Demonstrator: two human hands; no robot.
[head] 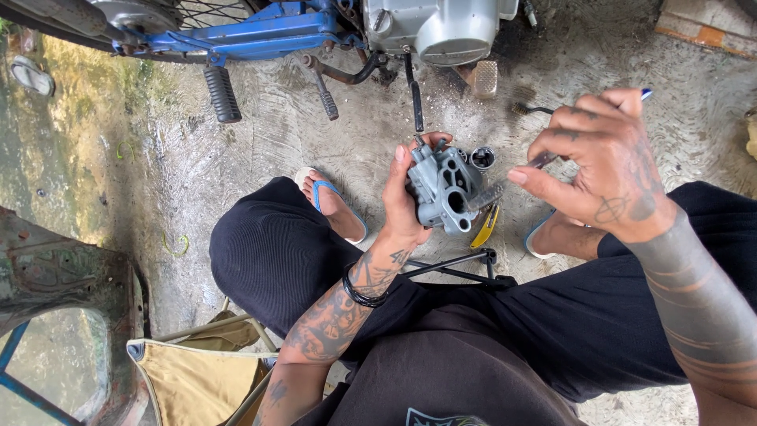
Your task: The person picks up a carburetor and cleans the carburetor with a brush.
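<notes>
Seated low over a wet concrete floor (260, 158), knees apart in black trousers, sandalled feet planted beside a blue motorcycle frame (260, 35). Held up at centre in the left hand (402, 209): a grey cast-metal carburettor body (445, 189), fingers wrapped round its left side, thumb pressed over the top edge, round port turned toward the camera. Poised just to the right, the right hand (603, 162), thumb and forefinger pinched on the slim handle of a small wire brush (505, 185), remaining fingers curled loosely above. Brush laid on a slant, handle high and to the right, bristled tip low and to the left, touching or all but touching the casting's right face beside the port; actual contact not clear from this angle. Long axis of the tool thus aimed straight at the part, the right hand nearer the tool's tail, the left nearer the work. Behind, the silver engine casing (441, 28) and a footpeg (222, 93); below left, the tan canvas of a folding stool (197, 379); a yellow-handled tool (486, 227) on the ground under the casting.
</notes>
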